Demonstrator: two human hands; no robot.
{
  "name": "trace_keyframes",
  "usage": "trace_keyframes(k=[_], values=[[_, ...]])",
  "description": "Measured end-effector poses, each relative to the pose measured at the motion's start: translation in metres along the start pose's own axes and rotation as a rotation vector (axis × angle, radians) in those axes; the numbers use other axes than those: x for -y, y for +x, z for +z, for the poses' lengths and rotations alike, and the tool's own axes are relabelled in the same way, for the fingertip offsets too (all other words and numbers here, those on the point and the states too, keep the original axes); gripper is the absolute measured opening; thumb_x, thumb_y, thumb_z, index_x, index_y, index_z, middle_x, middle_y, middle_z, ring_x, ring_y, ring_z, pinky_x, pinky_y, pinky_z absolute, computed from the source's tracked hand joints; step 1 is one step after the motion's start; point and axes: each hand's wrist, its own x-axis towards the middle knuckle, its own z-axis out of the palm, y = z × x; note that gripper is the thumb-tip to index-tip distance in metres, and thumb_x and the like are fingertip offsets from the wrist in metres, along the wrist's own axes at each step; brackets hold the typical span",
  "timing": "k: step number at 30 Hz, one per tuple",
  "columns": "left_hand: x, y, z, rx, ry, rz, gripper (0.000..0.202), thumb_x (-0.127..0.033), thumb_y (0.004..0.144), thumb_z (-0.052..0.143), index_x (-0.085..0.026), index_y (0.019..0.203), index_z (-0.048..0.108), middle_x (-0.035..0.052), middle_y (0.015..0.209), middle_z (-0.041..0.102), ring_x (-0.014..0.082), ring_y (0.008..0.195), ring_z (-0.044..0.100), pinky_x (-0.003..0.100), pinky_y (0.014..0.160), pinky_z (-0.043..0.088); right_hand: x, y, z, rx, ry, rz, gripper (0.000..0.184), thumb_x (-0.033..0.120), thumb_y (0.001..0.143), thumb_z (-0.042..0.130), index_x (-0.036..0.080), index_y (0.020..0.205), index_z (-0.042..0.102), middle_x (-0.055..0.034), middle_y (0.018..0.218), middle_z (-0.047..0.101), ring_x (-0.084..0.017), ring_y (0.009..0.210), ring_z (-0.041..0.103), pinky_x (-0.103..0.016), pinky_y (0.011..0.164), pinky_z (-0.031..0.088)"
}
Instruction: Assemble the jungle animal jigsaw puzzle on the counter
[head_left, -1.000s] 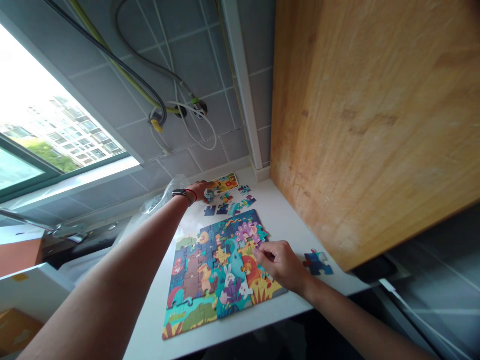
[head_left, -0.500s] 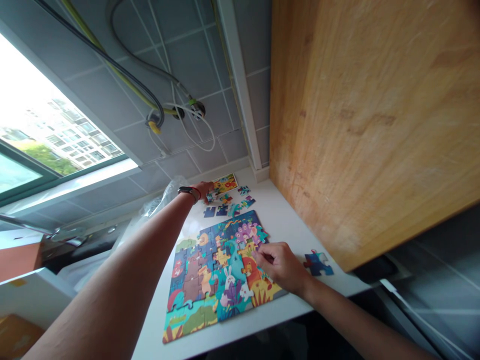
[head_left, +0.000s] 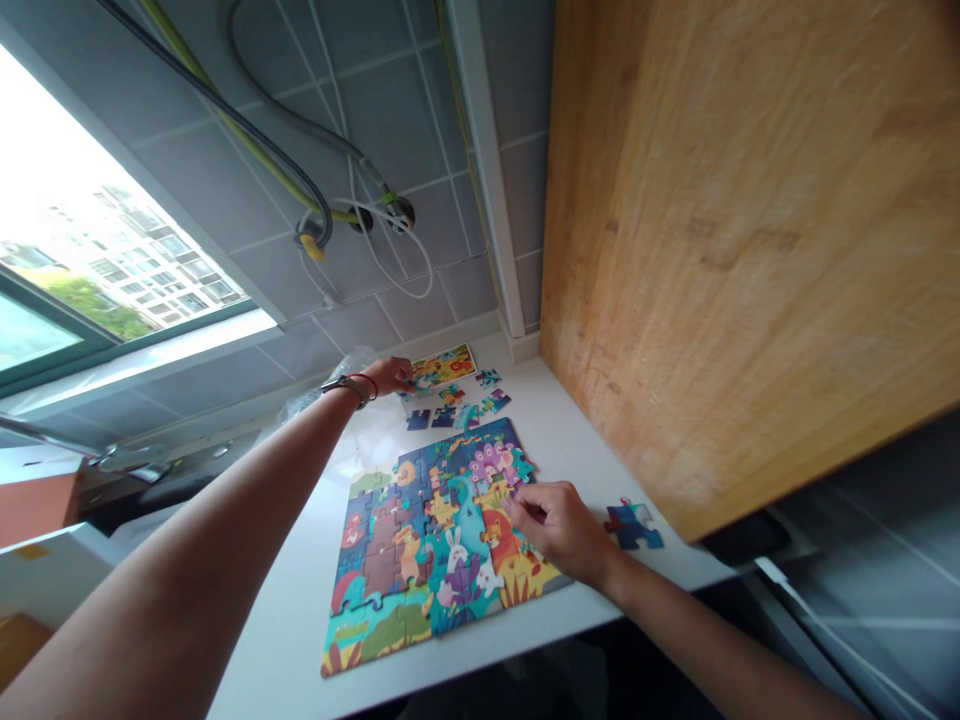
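My left hand (head_left: 390,377), with a watch and a red cord at the wrist, rests at the far end of the counter. Its fingertips are beside a small printed picture card (head_left: 442,366) and a scatter of loose jigsaw pieces (head_left: 450,403). My right hand (head_left: 559,530) lies on the right edge of a large, colourful animal jigsaw puzzle (head_left: 427,545), its fingers bunched together over the pieces near a lion. Those fingers hide whatever is under them. A joined clump of blue jigsaw pieces (head_left: 634,526) lies to the right of my right hand.
The puzzle lies on a white counter (head_left: 577,450) beneath a large wooden board (head_left: 750,250). Behind it are a grey tiled wall (head_left: 405,110) with hoses and cables, a clear plastic bag (head_left: 352,365), and a bright window (head_left: 112,230) at the left.
My left hand has drawn slightly leftward, away from the loose pieces. My right hand stays at the puzzle's right edge, and the view has shifted slightly.
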Motion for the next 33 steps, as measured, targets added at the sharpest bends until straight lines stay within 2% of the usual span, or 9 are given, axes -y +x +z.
trace_keyframes(k=[2,6,8,12,16,21,24,29,33], values=[[-0.007,-0.007,-0.006,-0.046,-0.085,-0.027,0.04,-0.049,0.083,0.08,-0.012,0.098,0.07,0.0037,0.085,0.074,0.02,0.084,0.07,0.028,0.076,0.054,0.0,0.0,0.0,0.001,0.004,0.009,0.046,0.039,0.099,0.051,0.022,0.06,0.033,0.0059,0.055,0.031,-0.011,0.053,0.033,-0.028,0.054,0.024],[-0.03,-0.039,-0.002,-0.104,-0.303,-0.012,0.058,-0.068,0.084,0.068,-0.015,0.106,0.065,0.008,0.092,0.076,0.0222,0.086,0.073,0.032,0.075,0.057,0.001,0.0,0.0,-0.013,-0.001,0.012,0.047,0.041,0.099,0.052,0.022,0.059,0.033,0.0058,0.055,0.031,-0.011,0.053,0.032,-0.028,0.054,0.024],[-0.043,-0.068,0.009,-0.116,-0.442,0.03,0.063,-0.075,0.085,0.062,-0.017,0.11,0.062,0.0091,0.096,0.077,0.0233,0.09,0.075,0.034,0.077,0.059,0.001,0.0,-0.001,-0.023,-0.011,0.017,0.048,0.043,0.099,0.052,0.022,0.059,0.033,0.0056,0.055,0.031,-0.011,0.053,0.032,-0.028,0.053,0.025],[-0.061,-0.137,0.04,-0.164,-0.912,0.071,0.053,-0.067,0.087,0.068,-0.02,0.109,0.059,0.0093,0.09,0.076,0.0251,0.088,0.075,0.04,0.078,0.061,0.003,0.0,-0.002,-0.014,-0.052,0.036,0.05,0.046,0.099,0.052,0.022,0.058,0.036,0.005,0.056,0.033,-0.011,0.053,0.033,-0.027,0.053,0.027],[-0.06,-0.187,0.07,-0.165,-0.942,-0.035,0.044,-0.064,0.092,0.063,-0.026,0.113,0.058,0.0075,0.093,0.077,0.0244,0.088,0.075,0.039,0.074,0.061,0.007,0.001,-0.002,-0.075,-0.135,0.054,0.051,0.05,0.099,0.053,0.021,0.058,0.042,0.0038,0.056,0.036,-0.012,0.054,0.035,-0.027,0.053,0.03],[-0.04,-0.203,0.094,-0.224,-1.06,-0.09,0.044,-0.066,0.09,0.062,-0.027,0.106,0.053,0.002,0.082,0.075,0.0199,0.072,0.07,0.03,0.058,0.052,0.005,-0.007,-0.003,-0.292,-0.225,0.072,0.051,0.054,0.099,0.056,0.02,0.061,0.058,0.0005,0.056,0.049,-0.015,0.053,0.046,-0.028,0.052,0.037],[-0.035,-0.206,0.1,-0.257,-1.228,-0.042,0.048,-0.07,0.088,0.062,-0.026,0.102,0.05,0.0014,0.079,0.071,0.0178,0.068,0.065,0.028,0.055,0.046,0.012,-0.008,-0.002,-0.383,-0.308,0.06,0.05,0.055,0.099,0.057,0.019,0.065,0.066,-0.0018,0.057,0.057,-0.017,0.054,0.051,-0.029,0.054,0.04],[-0.051,-0.214,0.104,-0.226,-1.472,0.114,0.048,-0.068,0.087,0.068,-0.025,0.1,0.05,-0.0028,0.073,0.056,0.0138,0.063,0.054,0.026,0.056,0.04,0.053,0.019,0.017,-0.197,-0.33,0.106,0.046,0.055,0.097,0.062,0.019,0.071,0.071,-0.0038,0.066,0.064,-0.018,0.061,0.057,-0.029,0.058,0.045],[-0.063,-0.217,0.106,-0.178,-1.562,0.242,0.046,-0.062,0.089,0.069,-0.021,0.098,0.05,-0.004,0.076,0.052,0.0109,0.065,0.05,0.023,0.06,0.039,0.081,0.053,0.042,-0.101,-0.227,0.214,0.038,0.055,0.09,0.071,0.021,0.105,0.077,-0.0058,0.09,0.073,-0.021,0.079,0.066,-0.03,0.067,0.053]])
